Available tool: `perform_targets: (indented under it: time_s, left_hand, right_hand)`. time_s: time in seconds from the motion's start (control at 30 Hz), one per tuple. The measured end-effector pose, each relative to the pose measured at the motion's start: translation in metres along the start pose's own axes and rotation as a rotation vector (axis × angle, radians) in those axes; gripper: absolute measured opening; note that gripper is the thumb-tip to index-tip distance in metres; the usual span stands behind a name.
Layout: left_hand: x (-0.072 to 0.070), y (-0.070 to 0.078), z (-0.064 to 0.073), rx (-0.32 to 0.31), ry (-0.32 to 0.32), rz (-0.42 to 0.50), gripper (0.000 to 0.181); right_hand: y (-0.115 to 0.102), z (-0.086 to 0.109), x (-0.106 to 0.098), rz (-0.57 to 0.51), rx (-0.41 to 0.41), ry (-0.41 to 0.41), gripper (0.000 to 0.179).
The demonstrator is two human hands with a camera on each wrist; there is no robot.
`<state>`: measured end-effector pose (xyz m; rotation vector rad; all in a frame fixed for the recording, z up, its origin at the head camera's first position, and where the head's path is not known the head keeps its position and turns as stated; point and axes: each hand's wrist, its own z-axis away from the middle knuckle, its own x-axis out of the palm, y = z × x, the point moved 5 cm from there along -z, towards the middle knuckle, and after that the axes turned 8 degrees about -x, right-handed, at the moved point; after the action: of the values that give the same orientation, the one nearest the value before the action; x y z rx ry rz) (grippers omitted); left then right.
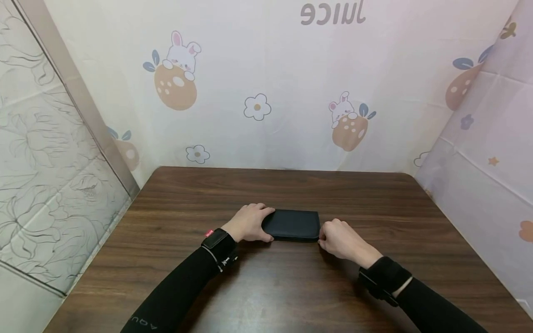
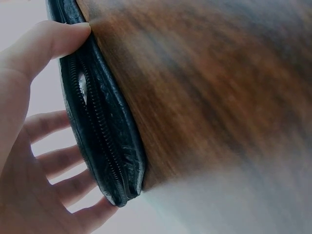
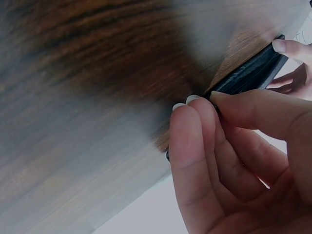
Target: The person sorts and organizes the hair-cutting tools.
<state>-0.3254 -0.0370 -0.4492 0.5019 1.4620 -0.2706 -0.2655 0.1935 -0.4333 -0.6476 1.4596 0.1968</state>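
Your left hand [image 1: 251, 223] grips the wallet [image 1: 291, 225] and your right hand [image 1: 342, 239] pinches its right end, so best brace it flat and pull evenly along the zip [image 2: 103, 130].

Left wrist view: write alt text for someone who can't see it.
A left hand grips a black zippered case between thumb and fingers. The zipper gapes near the thumb, and a wood-grain tabletop fills much of the right side.

Your left hand [image 2: 29, 168] holds the black zippered pouch [image 2: 117, 117], thumb on the near edge; zipper teeth [image 2: 108, 141] stand parted below it, beside wood-grain worktop [image 2: 204, 92].
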Motion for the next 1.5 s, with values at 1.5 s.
perform_targets:
  time_s: [1.5]
  left_hand:
    - [-0.0064, -0.0051, -0.0031, 0.017, 0.001, -0.003, 0.082]
  right_hand:
    - [-0.0068, -0.0047, -0.0012, 0.001, 0.01, 0.034, 0.012]
